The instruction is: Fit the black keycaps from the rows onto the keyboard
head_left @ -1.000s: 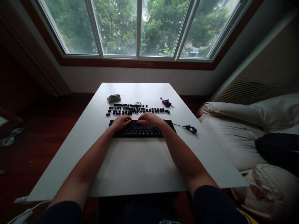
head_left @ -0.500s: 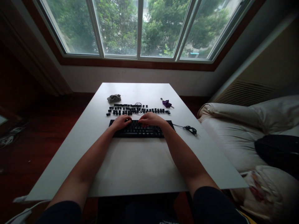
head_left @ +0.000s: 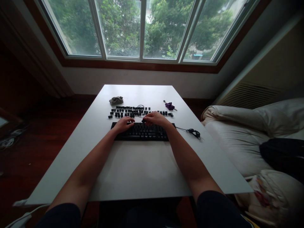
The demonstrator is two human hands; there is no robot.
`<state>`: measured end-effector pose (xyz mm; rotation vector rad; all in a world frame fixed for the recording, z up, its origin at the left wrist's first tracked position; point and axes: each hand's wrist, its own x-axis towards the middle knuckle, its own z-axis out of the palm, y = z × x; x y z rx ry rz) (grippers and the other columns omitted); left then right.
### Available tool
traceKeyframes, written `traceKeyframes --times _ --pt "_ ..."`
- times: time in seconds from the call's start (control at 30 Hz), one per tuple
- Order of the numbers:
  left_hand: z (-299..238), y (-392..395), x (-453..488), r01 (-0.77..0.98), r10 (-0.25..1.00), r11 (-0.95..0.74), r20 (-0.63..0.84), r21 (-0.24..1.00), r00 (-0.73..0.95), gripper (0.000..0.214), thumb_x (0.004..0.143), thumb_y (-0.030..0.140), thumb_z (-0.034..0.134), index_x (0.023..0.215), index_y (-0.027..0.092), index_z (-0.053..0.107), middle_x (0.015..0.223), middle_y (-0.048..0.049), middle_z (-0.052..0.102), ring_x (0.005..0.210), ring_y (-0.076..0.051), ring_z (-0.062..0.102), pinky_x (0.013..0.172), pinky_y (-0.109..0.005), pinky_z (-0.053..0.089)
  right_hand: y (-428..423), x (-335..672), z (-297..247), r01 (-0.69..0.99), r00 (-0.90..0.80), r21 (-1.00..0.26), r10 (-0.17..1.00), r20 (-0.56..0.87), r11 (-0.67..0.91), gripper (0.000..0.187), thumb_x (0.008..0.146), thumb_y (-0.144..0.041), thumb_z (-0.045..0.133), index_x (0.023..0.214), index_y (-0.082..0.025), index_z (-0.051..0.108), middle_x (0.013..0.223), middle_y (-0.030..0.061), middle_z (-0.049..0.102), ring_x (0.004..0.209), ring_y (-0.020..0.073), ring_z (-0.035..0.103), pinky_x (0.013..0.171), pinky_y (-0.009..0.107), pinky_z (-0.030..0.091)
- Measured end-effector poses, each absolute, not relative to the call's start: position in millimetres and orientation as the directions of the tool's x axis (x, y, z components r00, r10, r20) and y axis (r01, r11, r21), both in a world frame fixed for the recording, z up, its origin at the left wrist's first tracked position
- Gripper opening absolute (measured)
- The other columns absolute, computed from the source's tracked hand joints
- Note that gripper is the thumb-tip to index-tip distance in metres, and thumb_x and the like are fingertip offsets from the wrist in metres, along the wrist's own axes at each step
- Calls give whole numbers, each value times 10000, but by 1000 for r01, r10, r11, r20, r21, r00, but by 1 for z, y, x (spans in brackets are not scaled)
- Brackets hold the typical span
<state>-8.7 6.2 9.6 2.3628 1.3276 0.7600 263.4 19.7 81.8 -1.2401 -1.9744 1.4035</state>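
White table (head_left: 142, 167) (keyboard (head_left: 142, 132) on it) faces a wide window (head_left: 123, 28).

I am finding no text, label, brand or number that I can read. The markings on the keyboard (head_left: 142, 132) and on the loose keycaps (head_left: 133, 111) lying just beyond the keyboard are showing too small to make out.

Black keyboard (head_left: 147, 132) (white table (head_left: 133, 167))
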Motion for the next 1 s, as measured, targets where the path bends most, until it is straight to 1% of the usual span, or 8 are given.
traceKeyframes --times 0.07,0.17,0.27,0.4,0.6,0.77,0.9,1.0 --pt "14 3 -6 634 834 -549 304 546 460 266 889 385 620 1091 249 724 1069 -56 680 1001 -223 618 922 -372 487 20 261 80 415 -520 -901 845 -121 126 245 903 -363 662 981 -151 758 761 63 756 662 142 706 614 218 555" --pt "20 0 0 589 812 -571 291 572 506 291 880 392 636 1121 250 715 1055 -54 680 996 -219 623 932 -374 493 19 258 79 413 -505 -893 861 -61 179 264 909 -381 644 992 -160 762 755 46 752 662 135 698 626 216 548" --pt "20 -1 3 587 820 -561 292 584 492 266 870 366 639 1089 239 721 1037 -54 681 979 -217 628 908 -369 507 18 256 77 409 -490 -888 871 -18 211 289 913 -405 628 1009 -168 763 749 35 746 660 131 689 638 219 545" --pt "18 0 4 571 830 -546 302 613 469 220 868 319 625 1044 234 726 1019 -46 689 963 -210 637 860 -349 524 18 254 76 390 -511 -888 859 12 245 306 909 -419 624 1031 -172 760 757 31 743 668 134 687 645 220 537" --pt "21 -3 5 497 841 -508 282 704 461 323 867 289 614 1176 237 695 1118 -51 705 980 -196 653 851 -330 534 16 255 78 389 -517 -879 855 39 276 323 903 -427 619 1035 -169 762 752 34 741 684 144 695 655 227 534" --pt "23 -4 4 431 845 -475 262 767 466 336 886 337 607 1191 228 693 1141 -58 715 991 -202 661 880 -339 531 14 255 81 393 -505 -873 861 58 289 332 905 -431 612 1035 -164 761 761 41 746 685 145 699 658 230 534" --pt "23 -3 3 432 843 -479 263 764 468 327 900 364 594 1173 220 704 1121 -53 724 985 -207 664 845 -323 530 14 254 81 412 -514 -853 855 72 320 341 906 -434 614 1059 -168 763 762 40 747 711 154 706 671 232 530" --pt "21 -2 3 463 834 -500 261 732 487 317 907 391 591 1147 223 714 1110 -44 729 996 -212 662 880 -330 518 15 254 79 433 -541 -835 839 62 341 346 906 -428 618 1098 -177 759 781 37 753 728 157 707 671 231 521"
